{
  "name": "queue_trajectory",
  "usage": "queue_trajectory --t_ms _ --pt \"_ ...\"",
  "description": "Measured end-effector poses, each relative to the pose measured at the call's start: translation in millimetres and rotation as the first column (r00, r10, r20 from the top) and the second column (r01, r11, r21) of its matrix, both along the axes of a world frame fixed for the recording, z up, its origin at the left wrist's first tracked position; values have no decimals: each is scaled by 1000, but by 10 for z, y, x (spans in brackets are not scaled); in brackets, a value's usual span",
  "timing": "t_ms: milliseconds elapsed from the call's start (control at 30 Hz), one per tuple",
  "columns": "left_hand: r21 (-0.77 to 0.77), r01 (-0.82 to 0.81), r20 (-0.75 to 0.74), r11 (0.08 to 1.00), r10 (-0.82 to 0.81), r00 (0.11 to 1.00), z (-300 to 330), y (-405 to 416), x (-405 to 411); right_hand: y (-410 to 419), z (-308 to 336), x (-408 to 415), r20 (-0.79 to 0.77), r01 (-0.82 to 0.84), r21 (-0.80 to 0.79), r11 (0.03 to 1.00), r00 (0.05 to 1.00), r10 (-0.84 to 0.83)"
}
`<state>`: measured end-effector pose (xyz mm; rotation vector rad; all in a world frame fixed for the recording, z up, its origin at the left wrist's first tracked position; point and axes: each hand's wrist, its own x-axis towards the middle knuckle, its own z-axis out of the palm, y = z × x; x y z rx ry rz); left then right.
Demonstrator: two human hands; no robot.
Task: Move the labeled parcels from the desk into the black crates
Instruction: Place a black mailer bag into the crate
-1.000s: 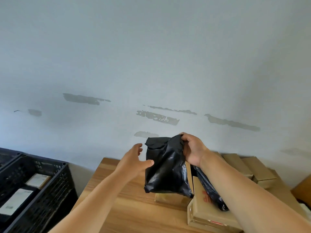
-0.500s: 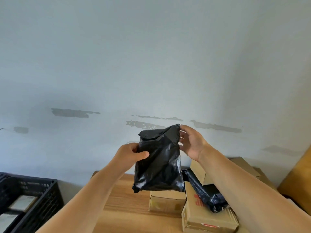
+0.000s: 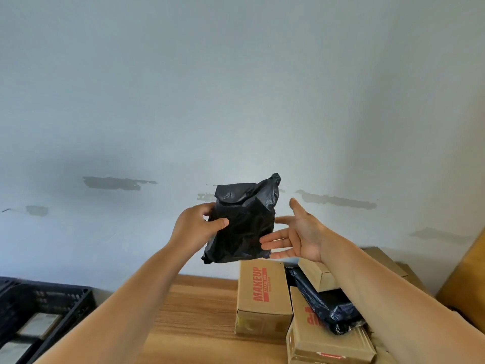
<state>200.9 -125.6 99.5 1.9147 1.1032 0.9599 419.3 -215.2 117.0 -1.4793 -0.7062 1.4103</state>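
A black plastic parcel bag (image 3: 242, 227) hangs in the air above the wooden desk (image 3: 199, 311). My left hand (image 3: 195, 227) grips its left edge, thumb across the front. My right hand (image 3: 296, 237) is beside the bag's right edge, palm up, fingers straight, fingertips at its lower right corner. A black crate (image 3: 49, 300) stands at the lower left, with flat parcels (image 3: 39, 324) lying in it. No label shows on the side of the bag facing me.
Cardboard boxes crowd the desk's right side, one printed MAKEUP (image 3: 262, 292) in red. Another black bag (image 3: 325, 306) lies across two boxes. A pale wall with grey patches stands behind. A brown board (image 3: 464, 279) leans at the far right.
My right hand has let go of the bag's top corner and dropped to its right side, open. My left hand has taken hold of the bag's left edge. The view tilted up slightly.
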Motion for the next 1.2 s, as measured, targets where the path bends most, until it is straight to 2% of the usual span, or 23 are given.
queue_trajectory --t_ms 100,300,433,467,700,800,1067,1200 --pt "-8 43 26 999 -43 999 -6 -24 11 23 -28 62 -86 -30 -8 1000 996 29" --pt "-87 249 122 964 -238 964 -1 -67 -4 26 -48 152 -181 5 69 998 983 8" --pt "-265 326 369 908 -217 904 24 -100 8 -20 -58 158 -127 -18 98 995 991 30" --pt "-275 331 389 903 -210 897 33 -114 16 -41 -57 140 -91 -13 106 994 996 23" --pt "-215 282 299 935 -212 931 -66 -97 82 -44 -102 45 -2 146 194 970 989 -148" --pt "-193 296 315 935 -227 922 -82 -131 91 -30 -105 4 80 184 204 961 976 -204" --pt "-124 269 308 955 -220 925 -88 -215 120 1 -137 -78 140 247 254 935 947 -288" --pt "-101 235 295 967 -196 935 -110 -224 151 3 -153 -94 117 272 279 921 942 -314"
